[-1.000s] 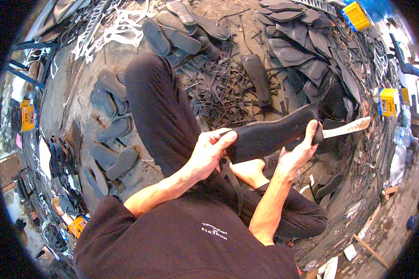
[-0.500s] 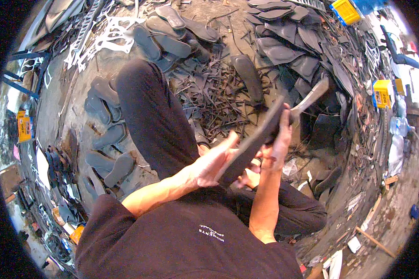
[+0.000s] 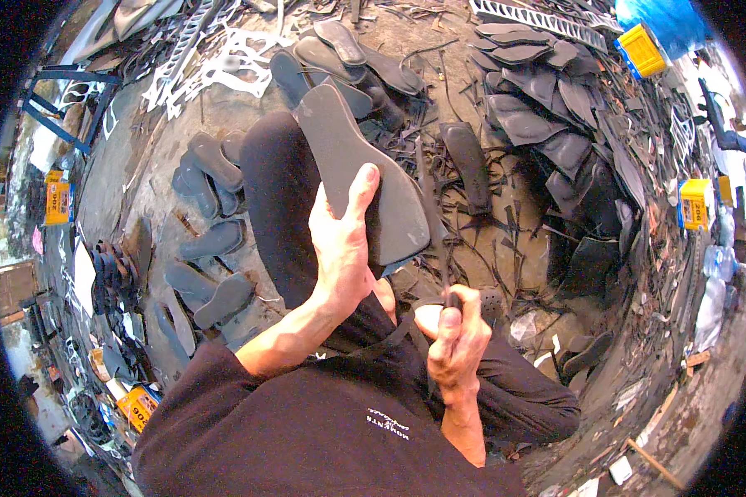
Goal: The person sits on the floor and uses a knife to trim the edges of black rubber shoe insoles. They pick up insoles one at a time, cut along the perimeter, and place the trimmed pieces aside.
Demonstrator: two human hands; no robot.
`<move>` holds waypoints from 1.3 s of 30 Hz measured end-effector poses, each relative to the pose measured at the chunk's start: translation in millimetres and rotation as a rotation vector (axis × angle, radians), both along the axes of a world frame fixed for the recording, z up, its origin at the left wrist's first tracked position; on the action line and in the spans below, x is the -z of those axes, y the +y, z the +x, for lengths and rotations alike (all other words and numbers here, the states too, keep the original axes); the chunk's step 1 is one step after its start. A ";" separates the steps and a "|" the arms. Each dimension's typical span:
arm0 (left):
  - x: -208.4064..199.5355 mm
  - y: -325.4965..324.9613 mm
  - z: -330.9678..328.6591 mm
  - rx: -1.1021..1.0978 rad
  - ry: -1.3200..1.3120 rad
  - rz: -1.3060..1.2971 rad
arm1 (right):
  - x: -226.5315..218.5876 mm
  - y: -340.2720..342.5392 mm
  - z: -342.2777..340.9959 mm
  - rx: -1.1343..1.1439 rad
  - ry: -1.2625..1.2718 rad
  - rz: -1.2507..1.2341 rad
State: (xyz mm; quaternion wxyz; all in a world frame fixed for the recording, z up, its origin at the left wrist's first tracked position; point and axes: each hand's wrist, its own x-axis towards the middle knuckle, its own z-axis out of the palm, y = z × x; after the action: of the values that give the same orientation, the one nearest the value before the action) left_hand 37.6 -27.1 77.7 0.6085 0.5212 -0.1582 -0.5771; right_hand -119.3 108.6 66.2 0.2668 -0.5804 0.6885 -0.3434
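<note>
While the left hand (image 3: 340, 248) holds a grey sole (image 3: 346, 147) in front of the bent left knee (image 3: 269, 166), the right hand (image 3: 458, 344) is wrapped around the lower end of what seems to be a thin, dark knife (image 3: 446, 269). The left grip is clamped on the sole, thumb pressed on the upper face and fingers mostly hidden beneath; the right grip is closed in a fist, the blade pointing away from the body. The blade lies just beside the sole's wide end, but whether it touches the edge cannot be told.

For what looks like edge work, the sole would best be kept firm and flat, the left thumb well inside the outline, and the blade drawn along the curve in smooth, even strokes.

The knee close behind the sole and a partly hidden foot (image 3: 427, 320) beside the right fist seem to be the main obstacles, so the blade's path should avoid both. Beyond them, dark offcuts (image 3: 499, 257) litter the floor around a long dark piece (image 3: 466, 166). Stacked dark pads (image 3: 547, 153) spread at the upper right, more soles (image 3: 224, 300) lie left of the knee, and white cut-out sheets (image 3: 239, 73) sit farther off. A yellow box (image 3: 695, 204) stands well apart at the right.
</note>
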 end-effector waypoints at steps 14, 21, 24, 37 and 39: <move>-19.4 17.7 17.2 0.124 0.052 0.083 | -10.8 7.9 8.3 -0.102 -0.015 0.101; -5.5 32.4 38.6 0.232 0.002 0.083 | -15.5 -84.4 29.6 -0.269 -0.279 0.150; -3.7 36.7 41.8 0.280 -0.047 0.063 | -17.8 -90.4 24.0 -0.228 -0.707 0.367; -14.4 14.0 46.9 0.556 -0.041 0.177 | -12.6 12.4 -1.6 -0.055 -0.169 0.176; -17.7 18.4 46.8 0.656 0.031 0.156 | 15.9 23.7 1.8 -0.032 0.043 0.023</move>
State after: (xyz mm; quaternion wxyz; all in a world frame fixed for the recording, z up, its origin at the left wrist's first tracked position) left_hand 84.4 -8.7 95.4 0.3510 0.4785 -0.2636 -0.7605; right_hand -117.5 132.3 50.4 0.2640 -0.5955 0.6886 -0.3186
